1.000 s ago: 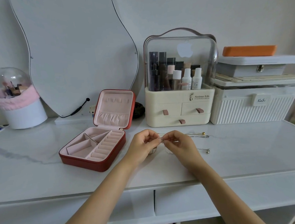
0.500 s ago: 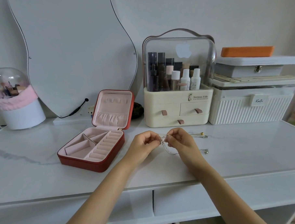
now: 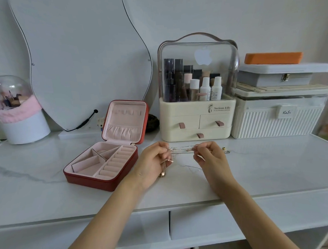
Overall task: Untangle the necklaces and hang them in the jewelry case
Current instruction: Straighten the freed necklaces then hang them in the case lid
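Thin tangled necklaces (image 3: 181, 149) are stretched in several fine strands between my two hands, just above the white marble tabletop. My left hand (image 3: 154, 163) pinches one end, and a small gold pendant (image 3: 162, 174) dangles below it. My right hand (image 3: 210, 156) pinches the other end, with a loose loop of chain (image 3: 189, 166) hanging under it. Small beads of another chain (image 3: 225, 150) lie on the table just right of my right hand. The red jewelry case (image 3: 97, 176) stands open to the left, its pink lid (image 3: 124, 122) upright with a row of hooks near the top.
A cream cosmetics organizer (image 3: 197, 121) and a white ribbed box (image 3: 277, 119) with stacked boxes stand behind the hands. A curved mirror (image 3: 81, 62) leans on the wall, its cable (image 3: 84, 122) trailing down. A domed brush holder (image 3: 18, 115) sits far left. The table's front edge (image 3: 163, 207) runs below my wrists.
My hands, close together a second ago, have pulled apart sideways and drawn the chains taut between them. A pendant now hangs below my left hand.
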